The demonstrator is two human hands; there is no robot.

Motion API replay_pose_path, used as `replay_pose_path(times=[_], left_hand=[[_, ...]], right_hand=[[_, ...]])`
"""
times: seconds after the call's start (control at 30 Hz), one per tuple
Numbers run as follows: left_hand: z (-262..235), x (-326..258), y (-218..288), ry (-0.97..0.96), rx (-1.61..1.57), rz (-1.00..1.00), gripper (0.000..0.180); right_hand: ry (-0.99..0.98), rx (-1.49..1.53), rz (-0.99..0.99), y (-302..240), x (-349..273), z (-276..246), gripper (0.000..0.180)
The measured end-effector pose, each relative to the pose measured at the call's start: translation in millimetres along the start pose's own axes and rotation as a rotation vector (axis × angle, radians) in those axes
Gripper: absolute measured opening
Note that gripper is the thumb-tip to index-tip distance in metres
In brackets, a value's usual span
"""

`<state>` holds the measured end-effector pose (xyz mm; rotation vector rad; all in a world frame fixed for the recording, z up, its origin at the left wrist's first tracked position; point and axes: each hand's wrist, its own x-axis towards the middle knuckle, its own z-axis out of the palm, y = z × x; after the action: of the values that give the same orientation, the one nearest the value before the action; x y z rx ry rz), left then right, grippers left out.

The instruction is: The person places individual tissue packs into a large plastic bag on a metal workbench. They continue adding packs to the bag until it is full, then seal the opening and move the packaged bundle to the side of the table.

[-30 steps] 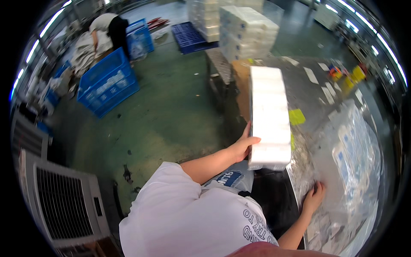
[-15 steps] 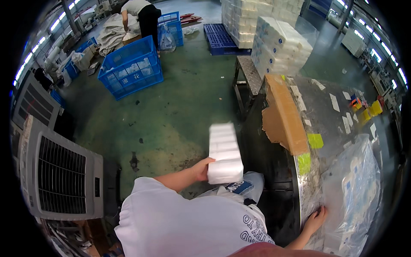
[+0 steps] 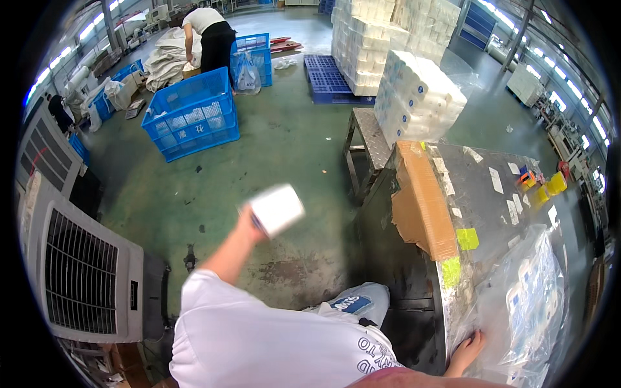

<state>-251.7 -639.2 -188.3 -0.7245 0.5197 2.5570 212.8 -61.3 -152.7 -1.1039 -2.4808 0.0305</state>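
White pack (image 3: pixel 277 209) in left hand (image 3: pixel 247 223) | blue crate (image 3: pixel 191 116) beyond | right hand (image 3: pixel 467 349) on plastic bag (image 3: pixel 524 304)

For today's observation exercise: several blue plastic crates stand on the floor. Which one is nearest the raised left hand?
The big blue crate in the open floor middle, nearest the left hand. The other crates stand farther back, beside the bending person.
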Motion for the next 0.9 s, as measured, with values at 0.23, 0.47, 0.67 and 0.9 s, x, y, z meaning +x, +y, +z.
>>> replay_pose_path(times=[0.23, 0.47, 0.67, 0.9], left_hand=[[171, 52, 209, -0.140, 0.297, 1.182, 0.093], [198, 109, -51, -0.360, 0.914, 0.313, 0.008], [122, 29, -299, -0.976, 1.577, -0.146, 0.040], [160, -100, -387, -1.734, 1.560, 0.243, 0.040]], right_hand=[[0.039, -0.008, -0.002, -12, -3, -8, 0.038], [0.019, 0.013, 0.094, -19, 0, -1, 0.040], [-0.033, 0.055, 0.019, -10, -1, -13, 0.041], [0.014, 0.142, 0.103, -41, -65, -57, 0.038]])
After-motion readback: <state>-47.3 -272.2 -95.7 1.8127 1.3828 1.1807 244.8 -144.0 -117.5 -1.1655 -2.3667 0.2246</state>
